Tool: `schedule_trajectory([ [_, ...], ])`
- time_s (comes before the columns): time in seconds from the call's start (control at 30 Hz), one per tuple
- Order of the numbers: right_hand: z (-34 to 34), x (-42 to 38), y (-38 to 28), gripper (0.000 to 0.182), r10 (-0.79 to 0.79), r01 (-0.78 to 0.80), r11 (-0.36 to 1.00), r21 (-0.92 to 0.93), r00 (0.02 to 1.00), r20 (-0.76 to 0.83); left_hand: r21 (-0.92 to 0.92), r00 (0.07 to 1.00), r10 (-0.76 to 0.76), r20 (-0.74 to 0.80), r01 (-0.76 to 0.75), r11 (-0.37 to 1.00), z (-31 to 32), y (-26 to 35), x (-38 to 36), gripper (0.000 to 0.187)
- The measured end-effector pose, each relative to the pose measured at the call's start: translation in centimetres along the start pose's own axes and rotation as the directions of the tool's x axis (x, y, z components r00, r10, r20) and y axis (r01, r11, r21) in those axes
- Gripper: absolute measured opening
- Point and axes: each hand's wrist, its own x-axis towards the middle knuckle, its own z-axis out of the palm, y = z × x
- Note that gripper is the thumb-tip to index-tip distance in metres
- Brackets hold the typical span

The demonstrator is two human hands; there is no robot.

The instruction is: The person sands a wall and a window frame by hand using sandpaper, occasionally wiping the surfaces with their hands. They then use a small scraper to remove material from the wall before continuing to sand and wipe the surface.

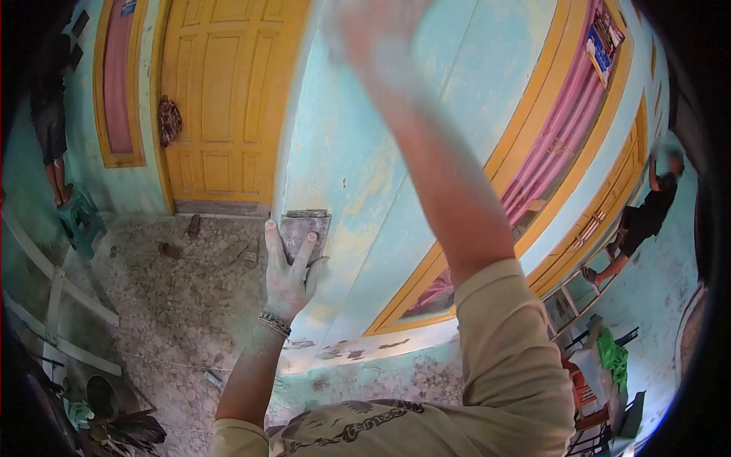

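Note:
My left hand (288, 286), dusted white and with a bracelet at the wrist, presses a dark grey folded sheet of sandpaper (308, 232) against the light blue wall (358, 198). Two fingers stretch over its face, and the thumb is at its lower right side. The wall's paint is worn into pale, yellowish patches around it. Raised high at the top edge, my right hand (381, 27) is smeared by motion near the wall. Its fingers and anything in them cannot be made out.
A yellow door (217, 99) stands left of the wall corner; a yellow-framed window (548, 152) is at right. One person (49, 107) stands on a green stool (78, 221), another person (651, 209) on a ladder (571, 305). Wooden boards (57, 286) lie at left.

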Motion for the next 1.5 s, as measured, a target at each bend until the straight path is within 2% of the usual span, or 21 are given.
schedule_trajectory([
  [0.13, 0.6, 0.2, -0.2, 0.042, 0.060, -0.054, 0.996, 0.064, 0.994, -0.095, -0.054, 1.000, -0.026, 0.009, 0.026, 0.998, -0.3, 0.3, 0.0, 0.063],
  [0.2, -0.9, -4.6, -1.2, 0.047, 0.027, -0.037, 0.989, 0.145, 0.997, 0.068, -0.073, 0.999, -0.038, 0.002, 0.038, 0.997, -0.3, 0.2, 0.4, 0.060],
  [0.27, -1.9, -10.9, -2.8, 0.042, -0.009, 0.004, 0.993, 0.117, 0.999, 0.042, -0.093, 0.998, -0.059, 0.020, 0.061, 0.994, -0.3, 0.2, 0.0, 0.058],
  [0.3, -2.6, -11.5, -2.9, 0.042, -0.039, 0.033, 0.995, 0.097, 0.997, 0.067, -0.101, 0.997, -0.066, 0.036, 0.070, 0.992, -0.3, 0.4, -0.1, 0.056],
  [0.37, -3.7, -11.7, -2.4, 0.042, -0.092, 0.085, 0.994, 0.068, 0.990, 0.111, -0.104, 0.995, -0.080, 0.066, 0.086, 0.991, -0.6, 0.2, 0.0, 0.054],
  [0.43, -2.0, -7.0, -0.5, 0.043, -0.191, 0.203, 0.974, -0.105, 0.976, 0.108, -0.107, 0.992, -0.090, 0.091, 0.099, 0.989, -1.0, 0.0, 0.0, 0.052],
  [0.5, 1.1, 0.1, 1.5, 0.040, 0.020, -0.025, 0.997, -0.066, 0.998, -0.067, -0.118, 0.993, -0.093, 0.072, 0.101, 0.988, -0.7, -0.1, -0.2, 0.051],
  [0.57, 1.8, 3.9, 1.9, 0.041, 0.006, -0.009, 0.999, -0.044, 0.998, -0.067, -0.134, 0.996, -0.084, 0.017, 0.086, 0.987, 0.1, -0.4, -0.4, 0.051],
  [0.67, 1.9, -1.2, 1.8, 0.042, -0.116, 0.133, 0.954, 0.269, 0.990, -0.076, -0.145, 0.994, -0.106, 0.007, 0.106, 0.984, -0.1, 0.1, -0.3, 0.051],
  [0.73, -1.3, -6.6, -1.5, 0.044, -0.230, 0.194, 0.952, 0.235, 0.963, 0.137, -0.110, 0.997, -0.080, 0.000, 0.080, 0.991, -0.4, -0.2, 0.4, 0.051],
  [0.8, -4.4, -11.7, -3.9, 0.045, -0.247, 0.176, 0.942, 0.287, 0.941, 0.233, -0.098, 0.996, -0.087, 0.025, 0.089, 0.991, -0.5, 0.3, -0.1, 0.052],
  [0.9, -4.1, -10.7, -2.8, 0.046, -0.376, 0.349, 0.923, 0.159, 0.905, 0.200, -0.077, 0.993, -0.111, 0.045, 0.115, 0.990, -0.3, 0.3, 0.0, 0.055],
  [0.97, -1.6, -5.9, -0.5, 0.049, -0.386, 0.398, 0.915, -0.070, 0.913, 0.133, -0.071, 0.992, -0.113, 0.054, 0.117, 0.991, -0.6, 0.5, 0.0, 0.056],
  [1.03, -0.4, 0.1, 1.2, 0.045, -0.104, 0.104, 0.994, 0.033, 0.995, 0.005, -0.032, 0.995, -0.085, 0.044, 0.087, 0.996, -0.5, 0.4, -0.1, 0.062],
  [1.13, 0.1, -0.5, 1.2, 0.055, -0.044, 0.044, 0.999, 0.007, 0.999, 0.012, -0.072, 0.994, -0.091, -0.057, 0.087, 0.994, 0.3, 0.2, -0.3, 0.071],
  [1.2, -1.9, -7.2, -2.6, 0.058, -0.055, 0.048, 0.995, 0.083, 0.995, 0.086, -0.056, 0.990, -0.087, -0.114, 0.081, 0.995, 0.6, 0.2, -0.8, 0.084],
  [1.27, -5.3, -13.5, -6.0, 0.062, -0.144, 0.086, 0.978, 0.190, 0.937, 0.317, -0.179, 0.958, -0.264, -0.114, 0.241, 0.954, 0.5, 1.1, -0.8, 0.084],
  [1.3, -5.3, -14.4, -6.0, 0.061, -0.200, 0.137, 0.970, 0.198, 0.918, 0.342, -0.236, 0.932, -0.347, -0.105, 0.316, 0.919, 0.5, 1.6, -0.8, 0.084],
  [1.37, -5.4, -14.9, -5.1, 0.061, -0.307, 0.240, 0.947, 0.215, 0.872, 0.380, -0.234, 0.928, -0.358, -0.102, 0.328, 0.915, 0.4, 1.9, -0.7, 0.086],
  [1.43, -3.2, -10.2, -2.7, 0.061, -0.317, 0.332, 0.943, -0.012, 0.912, 0.262, -0.285, 0.915, -0.398, -0.070, 0.364, 0.887, 0.2, 1.9, -0.6, 0.086],
  [1.5, -0.9, -3.8, 0.2, 0.062, -0.119, 0.134, 0.981, -0.138, 0.987, 0.112, -0.388, 0.883, -0.470, -0.004, 0.432, 0.815, 0.3, 2.0, -0.5, 0.085],
])
